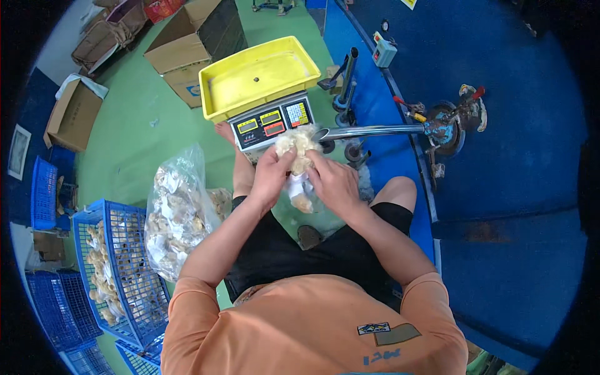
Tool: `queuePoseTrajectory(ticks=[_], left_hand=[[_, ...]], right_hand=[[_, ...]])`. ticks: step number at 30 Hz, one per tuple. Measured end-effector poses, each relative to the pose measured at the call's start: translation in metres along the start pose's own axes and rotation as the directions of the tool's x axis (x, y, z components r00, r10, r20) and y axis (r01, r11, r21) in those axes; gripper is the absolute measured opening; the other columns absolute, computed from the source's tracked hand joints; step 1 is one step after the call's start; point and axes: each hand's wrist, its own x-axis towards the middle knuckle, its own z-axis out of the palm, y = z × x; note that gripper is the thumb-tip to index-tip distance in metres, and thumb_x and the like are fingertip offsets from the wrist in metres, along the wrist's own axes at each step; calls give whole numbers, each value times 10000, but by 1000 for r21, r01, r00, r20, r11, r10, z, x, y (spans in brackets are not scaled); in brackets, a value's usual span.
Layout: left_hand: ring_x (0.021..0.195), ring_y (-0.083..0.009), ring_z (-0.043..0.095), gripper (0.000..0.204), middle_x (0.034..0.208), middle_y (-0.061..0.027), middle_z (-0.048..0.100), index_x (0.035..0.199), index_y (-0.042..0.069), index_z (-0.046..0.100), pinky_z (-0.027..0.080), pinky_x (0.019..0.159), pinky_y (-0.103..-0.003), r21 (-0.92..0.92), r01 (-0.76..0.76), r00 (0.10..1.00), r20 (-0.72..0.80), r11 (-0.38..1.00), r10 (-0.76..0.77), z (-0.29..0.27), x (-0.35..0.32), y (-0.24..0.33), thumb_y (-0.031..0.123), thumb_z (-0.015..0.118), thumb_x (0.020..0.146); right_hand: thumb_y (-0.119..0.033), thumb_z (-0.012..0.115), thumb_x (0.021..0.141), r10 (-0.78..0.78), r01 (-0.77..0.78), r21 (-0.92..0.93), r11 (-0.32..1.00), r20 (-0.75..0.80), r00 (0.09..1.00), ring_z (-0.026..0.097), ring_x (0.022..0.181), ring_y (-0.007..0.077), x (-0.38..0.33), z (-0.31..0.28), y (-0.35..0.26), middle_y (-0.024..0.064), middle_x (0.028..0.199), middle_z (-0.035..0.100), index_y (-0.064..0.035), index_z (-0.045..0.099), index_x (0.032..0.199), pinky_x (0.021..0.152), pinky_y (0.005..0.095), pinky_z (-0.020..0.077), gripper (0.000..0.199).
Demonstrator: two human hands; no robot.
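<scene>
Between my two hands is a small cream plush toy (302, 147), fluffy at the top, with a white middle and a tan lower end that hangs down. My left hand (273, 176) grips its left side, thumb on the fur. On the other side my right hand (337, 185) pinches the fur with thumb and fingers. The tip of a shiny metal tube (375, 131) is right beside the fluffy top; whether it touches the fur I cannot tell. Just beyond the toy stands a digital scale (270, 122) bearing a yellow tray (262, 94).
A clear bag (181, 206) of tan and white plush pieces stands left of my legs, beside a blue basket (128, 262) with more. Cardboard boxes (181, 50) are farther back. The tube comes from a blue machine panel (500, 187) at the right, with upright metal pipes (345, 87) nearby.
</scene>
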Motion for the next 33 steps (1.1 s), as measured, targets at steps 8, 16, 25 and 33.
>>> queuePoseTrajectory(ticks=[8,16,25,33], left_hand=[[781,-107,593,229,953,-77,692,1147,-16,648,485,686,-235,352,-106,994,50,930,94,23,17,33,103,553,976],[760,-95,600,251,982,-47,702,1198,18,648,500,671,-231,459,-251,865,502,852,-15,61,99,49,112,584,974],[1050,-160,623,398,1193,-130,635,1343,15,507,512,893,-242,322,-532,796,504,783,334,24,46,14,80,600,961],[914,-161,635,376,1096,-116,643,1326,19,510,535,811,-251,-50,-274,879,393,960,271,25,49,-26,100,615,974]], right_hand=[[-197,635,900,-69,71,-35,997,52,996,609,573,308,19,0,26,67,744,647,-100,585,967,536,430,462,128],[-68,636,859,228,-181,206,962,-235,945,548,518,302,21,-21,42,92,649,598,-77,569,872,505,433,406,69],[-85,673,878,394,-381,101,919,-210,895,524,595,187,21,-71,67,49,722,606,-46,618,926,576,319,429,83],[-252,748,793,-206,281,-287,916,265,942,585,896,269,72,-65,86,74,914,623,-94,611,952,935,407,444,263]])
